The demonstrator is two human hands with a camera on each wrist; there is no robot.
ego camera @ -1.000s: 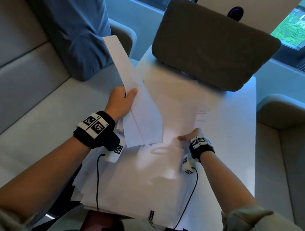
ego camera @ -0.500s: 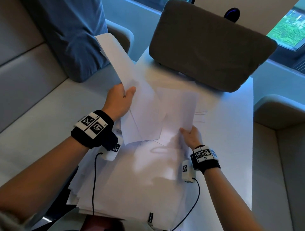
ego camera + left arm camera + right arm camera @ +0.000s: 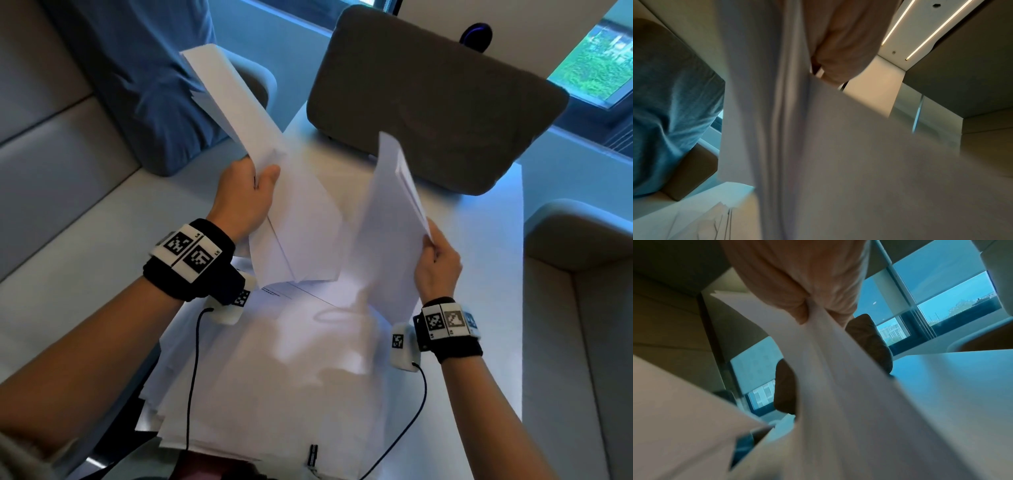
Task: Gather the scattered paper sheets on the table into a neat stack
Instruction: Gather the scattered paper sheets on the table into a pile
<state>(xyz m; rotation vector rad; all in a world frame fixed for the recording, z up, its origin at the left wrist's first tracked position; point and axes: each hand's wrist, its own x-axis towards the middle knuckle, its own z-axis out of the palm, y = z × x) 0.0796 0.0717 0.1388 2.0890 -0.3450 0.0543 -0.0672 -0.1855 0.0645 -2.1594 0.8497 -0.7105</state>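
My left hand [image 3: 251,192] grips a bundle of white sheets [image 3: 270,178] raised off the table and tilted up to the far left; the same bundle [image 3: 764,113] fills the left wrist view. My right hand [image 3: 435,263] pinches a second, smaller bunch of sheets [image 3: 390,219] by its right edge, held upright beside the first bundle. In the right wrist view my fingers [image 3: 803,308] clamp that bunch [image 3: 828,361]. A loose pile of sheets [image 3: 274,383] lies spread on the white table [image 3: 486,308] beneath both hands.
A grey-brown chair back [image 3: 431,99] stands at the table's far end. A blue cushion [image 3: 137,78] leans on the bench seat [image 3: 68,240] to the left. Another seat [image 3: 582,274] is at the right. Black cables [image 3: 191,370] trail from both wrist cameras over the pile.
My right hand has picked up a bunch of sheets from the middle of the table and lifted it upright. The left hand's bundle has stayed raised, shifting slightly.
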